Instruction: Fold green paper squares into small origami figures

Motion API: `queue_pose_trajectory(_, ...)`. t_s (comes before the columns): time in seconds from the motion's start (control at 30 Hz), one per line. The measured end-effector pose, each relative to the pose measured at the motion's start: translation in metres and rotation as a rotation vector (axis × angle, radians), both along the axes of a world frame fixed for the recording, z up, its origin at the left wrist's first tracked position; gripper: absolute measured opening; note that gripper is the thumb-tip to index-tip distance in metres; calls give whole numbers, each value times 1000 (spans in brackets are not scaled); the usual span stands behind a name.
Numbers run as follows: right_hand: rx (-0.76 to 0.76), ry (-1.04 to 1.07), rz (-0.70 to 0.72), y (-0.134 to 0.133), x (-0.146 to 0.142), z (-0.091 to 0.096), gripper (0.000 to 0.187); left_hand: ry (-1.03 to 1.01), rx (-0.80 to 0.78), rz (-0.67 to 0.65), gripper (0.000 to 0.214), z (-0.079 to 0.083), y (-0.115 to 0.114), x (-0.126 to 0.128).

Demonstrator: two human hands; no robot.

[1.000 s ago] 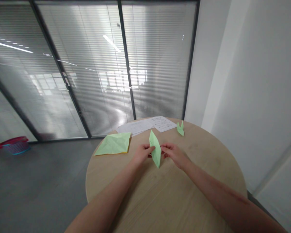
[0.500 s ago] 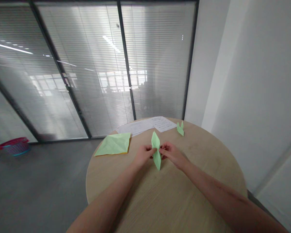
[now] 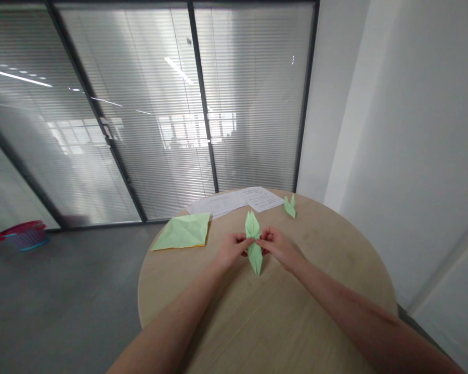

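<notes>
A narrow, pointed fold of light green paper (image 3: 254, 244) stands lengthwise over the round wooden table (image 3: 269, 311), its two tips pointing away from me and towards me. My left hand (image 3: 231, 249) pinches its left side at the middle. My right hand (image 3: 277, 245) pinches the right side, fingertips almost meeting those of the left. Both hands are closed on the paper.
A creased square of green paper (image 3: 183, 231) lies at the table's far left edge. White printed sheets (image 3: 237, 201) lie at the far edge, and a small finished green paper figure (image 3: 290, 206) stands beside them. A red basket (image 3: 21, 234) sits on the floor by the glass partition.
The folded paper has narrowed and turned a little upright as my two hands closed in on its middle. The hands' fingertips now nearly touch.
</notes>
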State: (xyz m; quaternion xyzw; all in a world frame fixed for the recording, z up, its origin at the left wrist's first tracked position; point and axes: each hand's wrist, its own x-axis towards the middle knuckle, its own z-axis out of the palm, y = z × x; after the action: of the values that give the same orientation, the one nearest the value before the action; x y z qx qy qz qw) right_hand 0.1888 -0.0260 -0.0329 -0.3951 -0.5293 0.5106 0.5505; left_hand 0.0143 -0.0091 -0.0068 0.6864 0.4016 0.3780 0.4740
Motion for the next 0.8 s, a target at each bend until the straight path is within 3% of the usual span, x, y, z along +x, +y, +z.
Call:
queue_pose_trajectory(0.33, -18, -30, 92, -1, 0, -2, 37, 50, -12, -40, 39, -1, 1, 0)
queue_pose_trajectory(0.8, -3, -34, -15, -2, 7, 6, 35, 105, -97, -161, 33, 2, -3, -1)
